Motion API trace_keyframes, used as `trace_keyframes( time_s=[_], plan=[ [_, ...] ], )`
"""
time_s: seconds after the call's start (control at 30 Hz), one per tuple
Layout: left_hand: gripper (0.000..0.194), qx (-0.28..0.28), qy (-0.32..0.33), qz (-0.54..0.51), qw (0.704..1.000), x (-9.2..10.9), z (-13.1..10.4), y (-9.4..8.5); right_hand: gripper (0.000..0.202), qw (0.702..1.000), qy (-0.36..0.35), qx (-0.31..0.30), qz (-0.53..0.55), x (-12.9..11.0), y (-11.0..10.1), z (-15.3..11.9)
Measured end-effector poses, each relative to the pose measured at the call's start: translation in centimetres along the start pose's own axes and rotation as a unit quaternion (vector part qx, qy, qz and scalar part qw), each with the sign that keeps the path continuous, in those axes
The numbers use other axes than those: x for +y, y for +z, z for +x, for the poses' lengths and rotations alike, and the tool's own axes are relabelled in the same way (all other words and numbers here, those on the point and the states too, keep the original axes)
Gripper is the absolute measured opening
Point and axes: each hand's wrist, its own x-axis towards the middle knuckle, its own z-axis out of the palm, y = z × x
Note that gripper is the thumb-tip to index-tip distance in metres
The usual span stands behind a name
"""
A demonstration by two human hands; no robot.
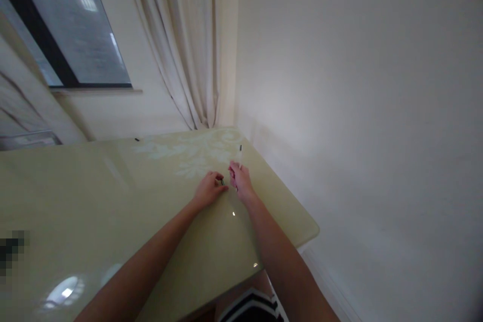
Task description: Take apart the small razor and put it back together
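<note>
Both hands are close together over the far right part of the glossy table (151,201). My left hand (211,187) is closed around a small dark object (222,182), which shows between thumb and fingers. Just right of it, my right hand (240,179) is closed on a slim, pale stick-like item (240,156) that points away from me and has a dark end. What exactly either item is cannot be made out. A small gap separates the two hands.
A small black piece (137,139) lies at the table's far edge. Curtains (188,40) and a window (83,20) are behind the table, and a bare wall (358,110) runs along its right side. A blurred dark shape (11,251) sits at the left.
</note>
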Motion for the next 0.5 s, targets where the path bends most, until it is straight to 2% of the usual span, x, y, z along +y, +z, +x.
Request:
trace_keyframes(
  time_s=[0.07, 0.13, 0.27, 0.37, 0.5],
  plan=[
    [0.036, -0.008, 0.004, -0.070, 0.998, -1.3, -2.2, -1.4, 0.039, 0.998, 0.011, -0.034, -0.059, 0.3, 0.5, -0.4],
    [0.040, 0.013, 0.006, -0.150, 0.989, -2.6, -4.8, -3.0, 0.035, 0.989, 0.009, -0.066, -0.133, 0.8, 1.2, -1.1],
    [0.046, 0.136, -0.035, -0.190, 0.972, -3.8, -9.2, -5.3, 0.028, 0.951, -0.011, -0.169, -0.259, 1.7, 2.7, -2.7],
    [0.046, 0.198, -0.052, -0.185, 0.961, -2.9, -10.1, -5.6, 0.027, 0.930, -0.009, -0.242, -0.276, 2.2, 3.6, -3.8],
    [0.043, 0.218, -0.028, -0.199, 0.955, -1.5, -9.8, -5.1, 0.028, 0.939, 0.052, -0.257, -0.224, 2.6, 4.0, -4.5]
  ],
)
